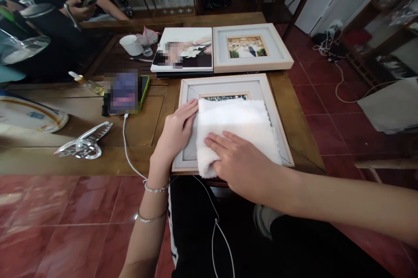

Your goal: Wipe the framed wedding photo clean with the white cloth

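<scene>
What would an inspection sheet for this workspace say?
Surface: wooden table, busiest at its left and far side.
Job's things: white cloth lies over much of the near frame; a second frame and a photo board lie side by side beyond.
Clutter: silver clip, phone, dropper bottle, white cup.
Hands: left hand on the near frame's left side; right hand on the cloth.
Cables: white cable from the phone over the table's near edge; floor cables at right.
Surroundings: red tiled floor; another person's hand, upper left.
</scene>
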Demonstrator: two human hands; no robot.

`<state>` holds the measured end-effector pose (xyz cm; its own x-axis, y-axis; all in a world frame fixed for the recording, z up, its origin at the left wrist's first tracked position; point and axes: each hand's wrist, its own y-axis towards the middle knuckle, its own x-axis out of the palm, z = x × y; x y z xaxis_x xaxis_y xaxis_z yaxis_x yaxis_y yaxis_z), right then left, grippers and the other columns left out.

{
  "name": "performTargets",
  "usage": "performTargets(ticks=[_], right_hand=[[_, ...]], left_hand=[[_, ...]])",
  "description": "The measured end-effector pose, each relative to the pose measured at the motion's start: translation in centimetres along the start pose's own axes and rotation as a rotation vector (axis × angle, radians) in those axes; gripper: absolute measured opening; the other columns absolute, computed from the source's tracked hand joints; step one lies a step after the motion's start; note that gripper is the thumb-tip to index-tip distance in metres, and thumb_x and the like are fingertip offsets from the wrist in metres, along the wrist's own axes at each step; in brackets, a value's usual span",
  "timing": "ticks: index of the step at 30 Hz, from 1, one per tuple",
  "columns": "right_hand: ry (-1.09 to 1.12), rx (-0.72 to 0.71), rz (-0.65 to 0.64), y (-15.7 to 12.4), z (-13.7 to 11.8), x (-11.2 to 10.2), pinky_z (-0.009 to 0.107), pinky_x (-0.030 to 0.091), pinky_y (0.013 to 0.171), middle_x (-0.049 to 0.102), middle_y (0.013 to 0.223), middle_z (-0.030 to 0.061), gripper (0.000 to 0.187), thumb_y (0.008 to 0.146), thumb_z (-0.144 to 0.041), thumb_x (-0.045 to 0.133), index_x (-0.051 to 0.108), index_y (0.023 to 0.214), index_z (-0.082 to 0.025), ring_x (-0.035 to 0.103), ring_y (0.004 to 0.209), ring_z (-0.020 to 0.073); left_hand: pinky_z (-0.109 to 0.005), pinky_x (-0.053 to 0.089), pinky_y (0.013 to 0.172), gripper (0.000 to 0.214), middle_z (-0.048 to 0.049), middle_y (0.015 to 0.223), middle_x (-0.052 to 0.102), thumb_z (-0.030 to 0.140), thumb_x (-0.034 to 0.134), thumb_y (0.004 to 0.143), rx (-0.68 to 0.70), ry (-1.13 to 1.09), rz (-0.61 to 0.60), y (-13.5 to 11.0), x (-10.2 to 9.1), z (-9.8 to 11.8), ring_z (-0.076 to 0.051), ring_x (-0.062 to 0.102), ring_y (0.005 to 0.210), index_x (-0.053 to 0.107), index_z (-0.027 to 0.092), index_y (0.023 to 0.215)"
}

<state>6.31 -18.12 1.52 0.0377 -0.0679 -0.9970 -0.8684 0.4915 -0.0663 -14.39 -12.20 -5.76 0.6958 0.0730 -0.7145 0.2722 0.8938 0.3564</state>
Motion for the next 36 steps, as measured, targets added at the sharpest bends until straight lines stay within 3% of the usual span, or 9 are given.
performTargets(ticks=[5, 11, 15, 19, 21, 24, 28, 33, 36], right_hand=[[0.091, 0.098, -0.177, -2.6, 2.1, -2.1, 0.051, 0.047, 0.116, 0.062, 0.145, 0.0212, 0.02, 0.079, -0.01, 0.07, 0.081, 0.095, -0.014, 0.057, 0.139, 0.0349], [0.117, 0.176, -0.122, -2.7, 5.0, -1.9, 0.045, 0.055, 0.106, 0.061, 0.151, 0.0094, 0.039, 0.079, 0.001, 0.051, 0.081, 0.097, -0.018, 0.068, 0.126, 0.0295], [0.049, 0.299, -0.075, 1.3, 7.9, -1.3, 0.047, 0.054, 0.107, 0.044, 0.164, 0.0146, 0.053, 0.083, 0.001, 0.045, 0.075, 0.125, -0.014, 0.059, 0.136, 0.0337], [-0.066, 0.194, 0.041, 7.3, 10.4, -0.5, 0.05, 0.031, 0.128, 0.033, 0.171, 0.0118, 0.058, 0.088, 0.001, 0.042, 0.063, 0.141, -0.01, 0.023, 0.16, 0.0317], [-0.126, 0.147, 0.03, 9.8, 10.9, -0.1, 0.053, 0.021, 0.131, 0.031, 0.172, 0.0085, 0.055, 0.091, -0.001, 0.043, 0.062, 0.141, -0.01, 0.012, 0.162, 0.0314], [-0.156, 0.121, -0.028, 11.5, 11.2, 0.0, 0.053, 0.018, 0.132, 0.034, 0.17, 0.0074, 0.049, 0.093, -0.003, 0.044, 0.065, 0.137, -0.008, 0.012, 0.162, 0.0316], [-0.135, 0.197, -0.043, 9.6, 11.6, -0.6, 0.056, 0.021, 0.132, 0.043, 0.166, 0.0065, 0.053, 0.086, 0.002, 0.051, 0.068, 0.134, -0.01, 0.018, 0.161, 0.0338], [-0.094, 0.373, -0.033, 3.7, 13.7, -1.7, 0.063, 0.034, 0.123, 0.052, 0.159, 0.0095, 0.056, 0.077, 0.008, 0.052, 0.078, 0.121, -0.016, 0.036, 0.154, 0.0375], [-0.09, 0.582, -0.091, -0.2, 15.5, -2.0, 0.05, 0.045, 0.103, 0.039, 0.164, 0.0138, 0.057, 0.082, -0.001, 0.04, 0.078, 0.123, -0.013, 0.051, 0.14, 0.0393]], left_hand=[[-0.048, 0.041, 0.126, 0.039, -0.0077, 0.146, 0.065, 0.027, 0.046, 0.104, 0.0, 0.005, -0.004, -0.1, 0.2, -0.2, -0.024, 0.056, 0.143, 0.071, 0.018, 0.133], [-0.047, 0.04, 0.127, 0.04, -0.0108, 0.147, 0.064, 0.025, 0.045, 0.105, 0.033, 0.031, -0.008, -0.1, 0.3, -0.3, -0.025, 0.055, 0.144, 0.07, 0.015, 0.135], [-0.048, 0.041, 0.126, 0.04, -0.0102, 0.148, 0.063, 0.024, 0.044, 0.105, 0.038, 0.041, -0.013, -0.1, 0.3, -0.2, -0.025, 0.055, 0.144, 0.069, 0.017, 0.136], [-0.049, 0.046, 0.123, 0.04, -0.0091, 0.143, 0.067, 0.025, 0.044, 0.104, 0.035, 0.05, -0.003, -0.1, 0.3, -0.2, -0.026, 0.058, 0.141, 0.072, 0.018, 0.131], [-0.048, 0.048, 0.121, 0.04, -0.0083, 0.141, 0.069, 0.027, 0.044, 0.105, 0.024, 0.061, 0.0, -0.2, 0.2, -0.3, -0.025, 0.061, 0.138, 0.072, 0.019, 0.132], [-0.048, 0.049, 0.12, 0.039, -0.0082, 0.14, 0.069, 0.028, 0.045, 0.104, 0.017, 0.066, 0.012, -0.2, 0.2, -0.3, -0.026, 0.063, 0.136, 0.072, 0.019, 0.131], [-0.048, 0.046, 0.123, 0.04, -0.0114, 0.143, 0.067, 0.025, 0.045, 0.104, 0.033, 0.042, 0.014, -0.2, 0.2, -0.2, -0.026, 0.059, 0.14, 0.072, 0.015, 0.132], [-0.048, 0.043, 0.125, 0.039, -0.0097, 0.145, 0.065, 0.025, 0.045, 0.105, 0.032, 0.014, 0.004, -0.2, 0.3, -0.2, -0.025, 0.056, 0.142, 0.071, 0.016, 0.133], [-0.049, 0.042, 0.125, 0.039, -0.0095, 0.146, 0.065, 0.025, 0.046, 0.105, 0.033, 0.008, 0.01, -0.2, 0.2, -0.3, -0.026, 0.056, 0.142, 0.071, 0.016, 0.133]])
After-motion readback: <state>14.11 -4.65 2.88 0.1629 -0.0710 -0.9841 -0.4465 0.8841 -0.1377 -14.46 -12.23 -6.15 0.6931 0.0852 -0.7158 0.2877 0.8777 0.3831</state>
